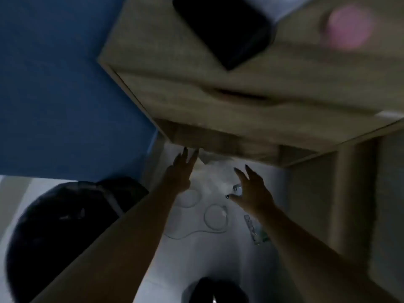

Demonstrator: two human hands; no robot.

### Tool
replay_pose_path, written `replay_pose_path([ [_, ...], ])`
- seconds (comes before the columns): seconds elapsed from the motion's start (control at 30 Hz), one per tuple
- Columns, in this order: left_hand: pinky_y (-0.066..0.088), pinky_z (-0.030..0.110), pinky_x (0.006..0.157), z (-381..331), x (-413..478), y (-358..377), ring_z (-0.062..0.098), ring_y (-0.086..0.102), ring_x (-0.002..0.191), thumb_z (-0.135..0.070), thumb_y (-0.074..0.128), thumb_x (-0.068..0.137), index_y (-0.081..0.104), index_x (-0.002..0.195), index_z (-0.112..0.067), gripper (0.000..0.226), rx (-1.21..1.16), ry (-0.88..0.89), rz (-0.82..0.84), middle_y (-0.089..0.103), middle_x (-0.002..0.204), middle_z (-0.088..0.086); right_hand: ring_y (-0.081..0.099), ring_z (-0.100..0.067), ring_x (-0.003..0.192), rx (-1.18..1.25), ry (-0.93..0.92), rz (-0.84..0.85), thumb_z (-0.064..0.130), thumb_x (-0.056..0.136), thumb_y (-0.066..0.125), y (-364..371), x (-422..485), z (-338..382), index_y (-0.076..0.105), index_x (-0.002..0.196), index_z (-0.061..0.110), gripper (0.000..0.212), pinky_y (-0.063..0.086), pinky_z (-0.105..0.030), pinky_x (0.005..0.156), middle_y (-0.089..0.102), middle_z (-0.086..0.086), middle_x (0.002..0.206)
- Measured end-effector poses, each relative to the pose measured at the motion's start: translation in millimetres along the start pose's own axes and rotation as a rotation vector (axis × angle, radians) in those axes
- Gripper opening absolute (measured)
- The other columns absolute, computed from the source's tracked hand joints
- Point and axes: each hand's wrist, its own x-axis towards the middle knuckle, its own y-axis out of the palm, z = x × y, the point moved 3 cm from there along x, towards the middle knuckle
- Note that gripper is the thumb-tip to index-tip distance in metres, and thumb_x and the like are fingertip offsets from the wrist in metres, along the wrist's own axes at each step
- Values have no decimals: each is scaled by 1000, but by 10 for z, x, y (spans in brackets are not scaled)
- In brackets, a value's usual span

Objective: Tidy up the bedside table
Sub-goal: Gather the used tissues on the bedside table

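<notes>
The left hand (pixel 181 171) reaches flat-fingered and empty toward a crumpled white scrap (pixel 211 159) under the bedside table (pixel 218 110), probably to clear it out. The right hand (pixel 251 191) is splayed, thumb beneath a small glinting object (pixel 237 189), though blur hides whether it grips it. On the pale floor (pixel 196 263) nearby lie a looped white cable (pixel 205 216) and a clear wrapper (pixel 254 229), and the matt wood-grain worktop (pixel 153 44) above carries a glossy black slab (pixel 223 29).

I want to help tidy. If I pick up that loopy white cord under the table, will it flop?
Probably yes. The white cord lies in loose loops with a wavy tail, so it likely bends and dangles. It looks thin, so it's probably light. The picture is dim and blurry, so I can't be sure.
</notes>
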Motion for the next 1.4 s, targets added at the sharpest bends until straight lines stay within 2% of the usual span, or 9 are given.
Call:
replay_pose_path([
  [0.2,37,48,111,417,884,782,31,13,147,-9,69,82,0,151,-35,101,-36,5,10,-6,162,6,20,-35,143,-88,-232,-198,45,76,73,987,878,-110,15,151,35,95,50,-47,90,4,-5,162],
  [0.43,40,48,108,495,671,795,31,37,134,-18,80,73,23,146,-18,93,-238,-38,-113,26,151,12,55,-34,107,-101,-168,-258,8,82,59,1088,792,-84,60,114,7,32,50,-41,85,57,-16,114],
  [0.63,39,34,103,-1,-608,-55,31,40,130,-10,81,71,29,142,-10,88,-418,-135,-116,33,146,16,59,-28,106,-76,-94,-202,8,77,67,-38,-410,206,64,113,13,36,48,-32,90,62,-10,111],
  [0.77,44,34,101,-497,-1455,-816,28,46,126,-16,80,72,33,141,-9,84,-495,-85,-117,39,138,10,68,-23,59,-83,-70,-246,5,26,91,-980,-1201,482,71,79,16,58,54,-24,51,67,-4,72],
  [0.83,38,26,101,-746,-1774,-1323,24,43,129,-17,79,72,28,144,-9,89,-512,-72,-129,36,138,5,67,-21,54,-88,-72,-256,4,21,93,-1476,-1477,689,70,75,15,59,53,-25,48,66,-4,68],
  [0.93,25,13,96,-1124,-2050,-2170,8,35,126,-21,75,76,16,149,-11,94,-504,38,-207,28,133,-9,69,-29,75,-81,-87,-310,4,50,85,-2407,-1778,1172,69,91,11,45,55,-29,63,66,-9,86],
  [1.03,40,30,98,-1434,-2116,-3070,19,43,128,-24,74,76,18,143,-27,88,-466,88,-324,32,143,-1,60,-31,99,69,-40,-400,11,80,62,-3281,-1916,1589,61,115,10,35,48,-35,82,57,-12,109],
  [1.23,39,47,109,-1789,-1558,-4264,21,32,141,-18,74,74,10,152,-24,101,-474,177,-462,23,156,3,58,-23,83,248,-14,-680,11,82,61,-4452,-1615,1859,60,109,9,27,47,-30,70,60,-11,101],
  [1.4,50,49,94,-1871,-772,-4633,29,46,127,-13,81,69,-1,152,-24,118,-455,74,-506,39,143,12,61,-25,88,295,48,-758,17,84,62,-4887,-894,1688,58,112,9,30,52,-34,74,62,-13,104],
])
